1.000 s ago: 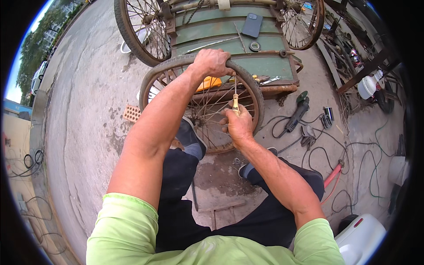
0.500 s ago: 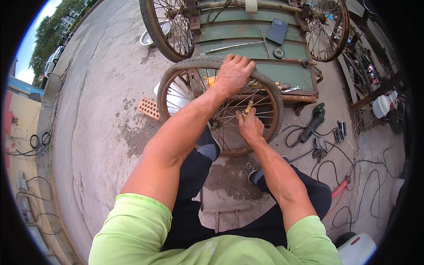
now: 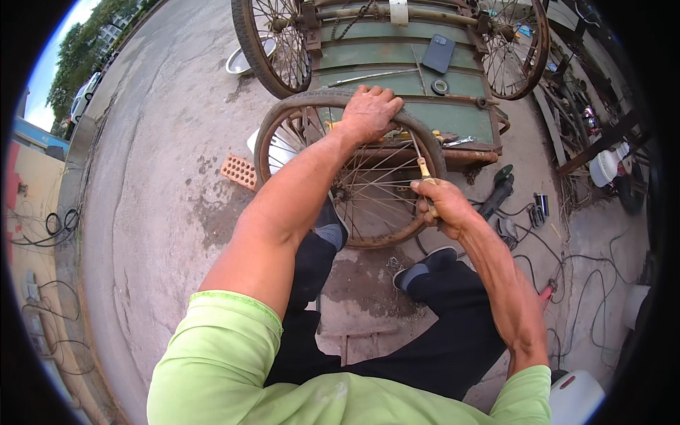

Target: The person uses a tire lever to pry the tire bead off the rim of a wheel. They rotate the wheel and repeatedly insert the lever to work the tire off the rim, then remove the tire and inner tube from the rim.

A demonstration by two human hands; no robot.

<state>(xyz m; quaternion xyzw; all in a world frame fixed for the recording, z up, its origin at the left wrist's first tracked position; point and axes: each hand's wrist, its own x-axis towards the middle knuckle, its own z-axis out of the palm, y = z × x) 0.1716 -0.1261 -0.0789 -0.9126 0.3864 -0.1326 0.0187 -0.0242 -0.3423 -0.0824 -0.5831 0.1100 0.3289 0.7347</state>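
A loose spoked wheel (image 3: 275,116) with a worn tyre and rusty rim stands upright between my feet, in front of a green metal cart bed (image 3: 439,110). My left hand (image 3: 368,113) is closed over the top of the tyre, slightly right of its middle. My right hand (image 3: 443,202) grips a screwdriver (image 3: 425,168) by its pale yellowish handle; the shaft points up to the rim at the upper right, where its tip is too small to make out. Yellow tools and a wrench (image 3: 460,139) lie along the cart's near edge, partly behind the wheel.
Two cart wheels (image 3: 255,53) rise at the back; a phone (image 3: 438,54) and tape roll (image 3: 440,87) lie on the bed. A perforated brick (image 3: 238,171) lies left, an angle grinder (image 3: 497,193) and tangled cords right, with scrap metal beyond. A white basin (image 3: 241,64) is behind.
My right hand with the screwdriver has moved rightward and tilted, its shaft now angled toward the rim's upper right. My left hand moved rightward along the tyre. The view has shifted.
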